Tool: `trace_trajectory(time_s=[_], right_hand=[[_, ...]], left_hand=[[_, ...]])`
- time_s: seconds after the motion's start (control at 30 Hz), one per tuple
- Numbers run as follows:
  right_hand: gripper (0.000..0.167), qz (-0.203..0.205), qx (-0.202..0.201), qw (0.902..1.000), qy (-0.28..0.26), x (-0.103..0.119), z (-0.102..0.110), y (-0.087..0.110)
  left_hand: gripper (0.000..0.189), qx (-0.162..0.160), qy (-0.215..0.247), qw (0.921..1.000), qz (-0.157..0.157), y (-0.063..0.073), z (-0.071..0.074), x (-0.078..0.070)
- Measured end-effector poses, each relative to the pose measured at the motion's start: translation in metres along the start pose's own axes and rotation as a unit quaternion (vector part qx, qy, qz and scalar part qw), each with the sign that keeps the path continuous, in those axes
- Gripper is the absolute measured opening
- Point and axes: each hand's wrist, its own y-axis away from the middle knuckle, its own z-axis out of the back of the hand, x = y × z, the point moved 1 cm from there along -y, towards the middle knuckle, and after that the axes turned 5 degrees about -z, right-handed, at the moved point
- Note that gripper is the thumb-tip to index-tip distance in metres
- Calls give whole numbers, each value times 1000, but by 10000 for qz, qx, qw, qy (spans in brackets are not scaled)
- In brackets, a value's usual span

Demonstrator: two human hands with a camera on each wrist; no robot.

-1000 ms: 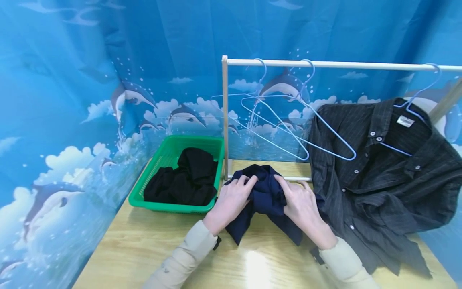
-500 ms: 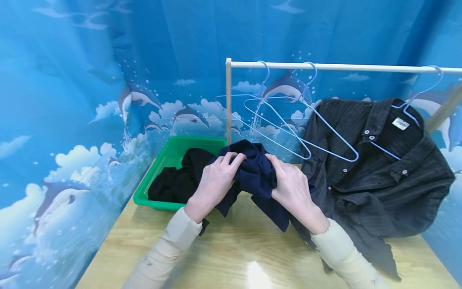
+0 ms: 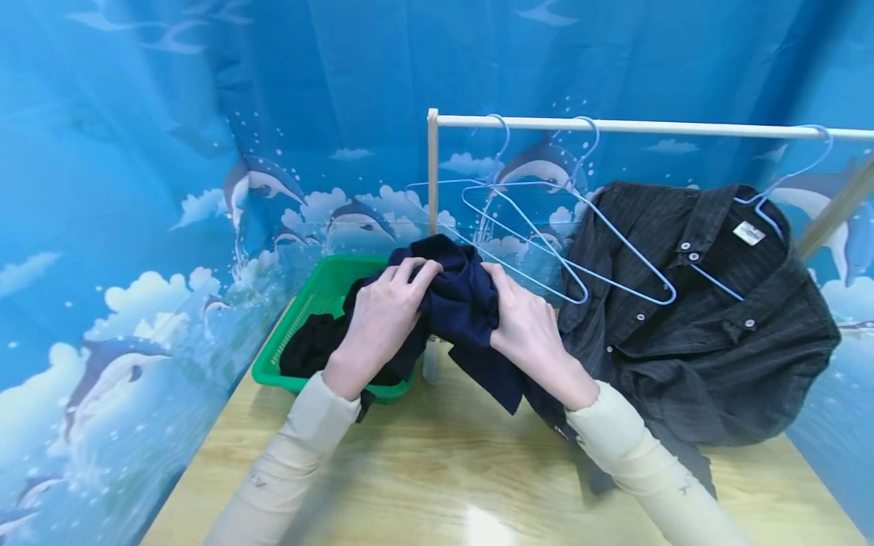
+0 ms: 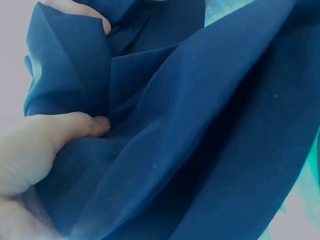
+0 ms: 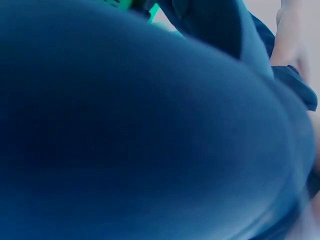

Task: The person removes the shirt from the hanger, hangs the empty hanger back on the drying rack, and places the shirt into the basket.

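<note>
Both hands hold a bunched navy garment (image 3: 464,303) in front of the rack's left post. My left hand (image 3: 382,311) grips its left side, over the right part of the green basket (image 3: 266,373). Opposite it, my right hand (image 3: 529,322) grips the right side. One corner of the cloth hangs down between the wrists. Seen from the left wrist, the thumb (image 4: 80,127) presses into the folds of the navy cloth (image 4: 160,145). Blurred navy fabric (image 5: 150,130) fills most of the right wrist view. What kind of garment this is, I cannot tell.
Black clothing (image 3: 310,345) lies in the basket. Two light blue hangers (image 3: 617,243) dangle from the white rail (image 3: 683,128). To the right, a dark striped button shirt (image 3: 703,356) hangs on another hanger, its hem reaching the wooden table (image 3: 423,485). A dolphin-print curtain (image 3: 328,91) stands behind.
Both hands have lifted the navy garment and carried it up and to the left, so it now overlaps the basket. The hanging shirt has shifted left, and its lower hem has drawn in.
</note>
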Motion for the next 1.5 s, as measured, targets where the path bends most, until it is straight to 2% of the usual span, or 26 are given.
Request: trace_trajectory(time_s=[0.2,0.33,0.47,0.57,0.63,0.67,0.77,0.87,0.93,1.0,1.1,1.23,1.33,1.4,1.43,1.5], right_hand=[[71,302,-369,9986,-212,24,-19,-20],[70,335,-483,9974,-418,42,-38,-33],[78,280,-301,9962,-763,58,-65,-46],[87,317,105,9953,-905,64,-92,-50],[94,373,582,9942,-826,64,-112,-50],[97,390,900,9923,-753,63,-121,-48],[103,577,1940,9784,-429,58,-144,-41],[100,922,2733,9570,-310,51,-158,-33],[95,1192,2914,9480,-475,47,-160,-30],[92,1332,2871,9453,-791,43,-156,-30],[86,1261,2596,9485,-1307,32,-140,-28],[76,968,2150,9573,-1672,9,-119,-22],[69,845,1821,9663,-1614,-12,-108,-13],[64,767,1660,9724,-1448,-26,-104,-6],[61,747,1604,9754,-1315,-33,-105,-2],[55,697,1611,9792,-1021,-45,-107,4]], left_hand=[[52,-359,78,9992,176,6,11,30],[49,-654,147,9972,320,12,14,53],[42,-937,177,9943,483,19,11,78],[42,-925,207,9934,644,28,0,95],[44,-693,233,9943,778,38,-15,106],[47,-476,231,9949,854,44,-23,110],[59,495,369,9921,1095,66,-49,122],[64,1622,494,9774,1266,87,-66,130],[61,2099,657,9660,1358,95,-72,134],[62,2352,767,9586,1409,98,-71,138],[73,2442,1006,9524,1524,94,-65,139],[87,2572,1191,9432,1734,87,-46,135],[90,2664,1210,9379,1866,81,-27,124],[86,2531,1109,9436,1822,74,-16,111],[82,2391,1057,9498,1719,70,-13,102],[71,1988,861,9671,1330,61,-11,83]])
